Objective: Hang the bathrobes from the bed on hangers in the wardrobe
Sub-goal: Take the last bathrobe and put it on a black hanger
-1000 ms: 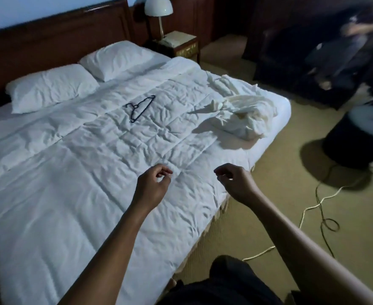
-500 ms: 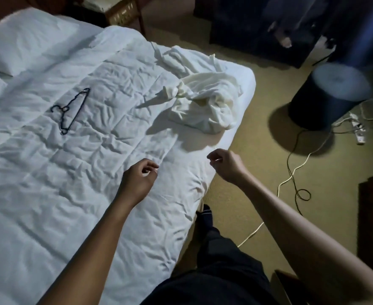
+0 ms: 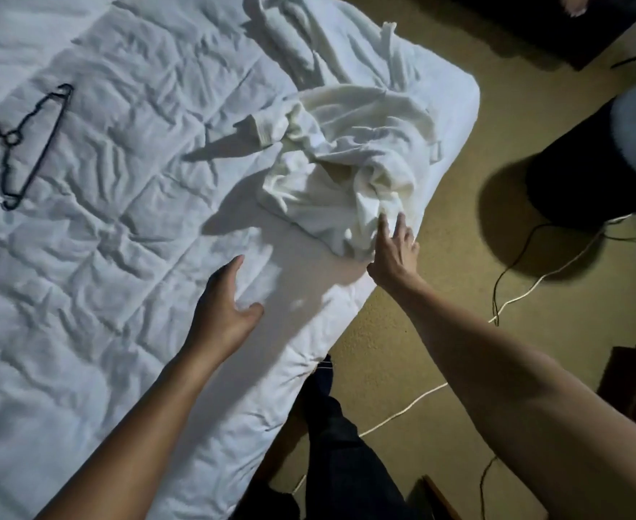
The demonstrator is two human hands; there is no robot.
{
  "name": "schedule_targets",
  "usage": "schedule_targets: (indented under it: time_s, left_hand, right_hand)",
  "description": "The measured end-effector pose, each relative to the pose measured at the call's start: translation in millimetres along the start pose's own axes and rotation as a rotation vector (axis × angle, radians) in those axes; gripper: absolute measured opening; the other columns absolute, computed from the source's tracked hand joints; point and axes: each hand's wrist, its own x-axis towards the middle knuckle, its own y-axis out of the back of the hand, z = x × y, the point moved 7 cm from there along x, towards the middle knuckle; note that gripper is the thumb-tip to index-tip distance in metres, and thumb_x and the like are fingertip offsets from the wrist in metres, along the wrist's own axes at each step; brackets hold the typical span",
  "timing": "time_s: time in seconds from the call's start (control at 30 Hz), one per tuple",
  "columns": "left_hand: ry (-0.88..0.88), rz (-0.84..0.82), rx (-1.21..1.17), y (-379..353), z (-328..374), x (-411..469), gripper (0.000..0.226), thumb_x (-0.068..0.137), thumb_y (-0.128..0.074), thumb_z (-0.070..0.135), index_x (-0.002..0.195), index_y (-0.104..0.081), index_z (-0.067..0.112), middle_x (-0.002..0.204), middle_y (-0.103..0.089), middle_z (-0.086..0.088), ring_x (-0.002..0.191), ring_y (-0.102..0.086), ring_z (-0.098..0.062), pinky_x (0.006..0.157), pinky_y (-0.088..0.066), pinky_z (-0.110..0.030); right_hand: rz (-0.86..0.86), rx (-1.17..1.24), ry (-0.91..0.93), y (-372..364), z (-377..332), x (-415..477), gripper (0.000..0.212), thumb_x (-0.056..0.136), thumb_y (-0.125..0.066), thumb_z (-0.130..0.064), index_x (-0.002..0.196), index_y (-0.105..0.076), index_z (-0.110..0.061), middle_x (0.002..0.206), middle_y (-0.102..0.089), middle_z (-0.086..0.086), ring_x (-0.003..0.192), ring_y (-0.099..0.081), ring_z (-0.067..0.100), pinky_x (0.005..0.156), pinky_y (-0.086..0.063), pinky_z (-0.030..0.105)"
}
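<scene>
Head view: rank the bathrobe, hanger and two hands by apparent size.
1. Bathrobe, by far largest.
2. Hanger, longer than either hand, though thin.
3. Left hand and right hand: much alike; the left is nearer the camera, so unranked.

No readable writing is showing.
The bed (image 3: 121,294), the crumpled bathrobe (image 3: 346,152), the dark hanger (image 3: 12,138) and the carpeted floor (image 3: 402,350) are carrying no legible label, brand, number or sign.

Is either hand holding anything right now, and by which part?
Nothing is held. The left hand hovers open over the bed; the right hand reaches the near edge of the bathrobe with straight fingers, not gripping.
</scene>
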Motion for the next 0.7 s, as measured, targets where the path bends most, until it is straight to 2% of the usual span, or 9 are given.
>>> schedule_targets:
  time_s: [0.03,0.1,0.13,0.2,0.3,0.43,0.53,0.63,0.7]
  left_hand:
    - [-0.003,0.014,0.006,-3.2,1.8,7.0,0.085,0.087,-0.075,0.017,0.159,-0.029,0.024,0.160,-0.035,-0.003,0.146,-0.036,-0.018,0.114,-0.034,-0.028]
    - [0.010,0.015,0.007,-11.4,2.5,17.4,0.093,0.086,-0.077,0.019,0.162,-0.022,0.024,0.165,-0.028,-0.004,0.152,-0.027,-0.019,0.121,-0.028,-0.033]
    - [0.021,0.008,-0.001,-15.5,2.2,20.6,0.095,0.085,-0.077,0.020,0.162,-0.021,0.024,0.165,-0.027,-0.004,0.152,-0.026,-0.019,0.121,-0.028,-0.034]
    - [0.013,0.001,0.001,-22.2,3.2,24.6,0.098,0.084,-0.079,0.023,0.162,-0.020,0.024,0.165,-0.027,-0.004,0.152,-0.026,-0.019,0.121,-0.029,-0.036]
    - [-0.030,0.000,0.014,-27.7,11.9,30.6,0.108,0.080,-0.084,0.031,0.163,-0.015,0.025,0.165,-0.027,-0.007,0.152,-0.025,-0.021,0.122,-0.029,-0.042]
    - [-0.164,0.088,-0.061,-14.2,52.2,35.3,0.130,0.066,-0.092,0.049,0.163,-0.010,0.022,0.166,-0.024,-0.005,0.152,-0.025,-0.021,0.121,-0.030,-0.045]
    - [-0.337,0.229,-0.142,9.3,89.7,27.1,0.134,0.060,-0.087,0.063,0.162,-0.017,0.013,0.164,-0.033,0.000,0.147,-0.033,-0.009,0.120,-0.033,-0.039]
    - [-0.411,0.317,-0.195,37.8,117.6,13.7,0.092,0.074,-0.078,0.052,0.151,-0.040,0.018,0.146,-0.054,0.001,0.134,-0.050,-0.008,0.113,-0.041,-0.029]
    - [-0.488,0.436,-0.180,68.4,128.5,-6.8,0.049,0.082,-0.063,0.042,0.119,-0.063,0.009,0.111,-0.066,0.008,0.103,-0.061,-0.003,0.088,-0.049,-0.018]
  right_hand:
    - [-0.006,-0.066,0.025,-3.2,-1.0,11.5,0.101,0.079,-0.077,-0.016,0.157,-0.013,-0.020,0.165,-0.005,0.018,0.148,-0.018,0.047,0.114,-0.025,0.063]
    - [-0.002,-0.148,0.105,-6.2,-8.6,27.7,0.066,0.085,-0.069,-0.015,0.144,-0.039,-0.016,0.156,-0.032,0.018,0.144,-0.029,0.043,0.111,-0.026,0.066]
    - [0.019,-0.135,0.140,-2.1,-13.9,31.0,0.044,0.085,-0.063,-0.009,0.127,-0.053,-0.014,0.141,-0.050,0.017,0.135,-0.041,0.040,0.107,-0.033,0.062]
    - [0.066,0.008,0.203,15.3,-28.9,26.7,0.026,0.077,-0.055,-0.002,0.100,-0.058,-0.013,0.108,-0.066,0.014,0.106,-0.059,0.039,0.087,-0.043,0.047]
    - [0.126,0.267,0.325,58.9,-65.7,-4.3,0.018,0.071,-0.055,-0.003,0.086,-0.053,-0.013,0.084,-0.063,0.011,0.074,-0.051,0.038,0.062,-0.036,0.038]
    - [0.198,0.453,0.511,129.0,-113.4,-72.0,0.024,0.071,-0.059,-0.003,0.075,-0.038,-0.013,0.061,-0.038,-0.002,0.067,-0.026,0.023,0.055,-0.023,0.034]
    - [0.198,0.538,0.631,181.0,-137.2,-125.4,0.025,0.075,-0.056,-0.005,0.071,-0.035,-0.019,0.059,-0.040,-0.006,0.062,-0.029,0.016,0.053,-0.030,0.030]
    - [0.150,0.638,0.739,226.7,-161.0,-183.7,0.044,0.080,-0.054,0.003,0.063,-0.038,-0.035,0.056,-0.049,-0.018,0.055,-0.045,0.003,0.052,-0.031,0.010]
    - [0.137,0.666,0.826,245.1,-179.4,-219.3,0.041,0.080,-0.058,0.005,0.064,-0.041,-0.029,0.061,-0.051,-0.013,0.057,-0.044,0.001,0.054,-0.033,0.008]
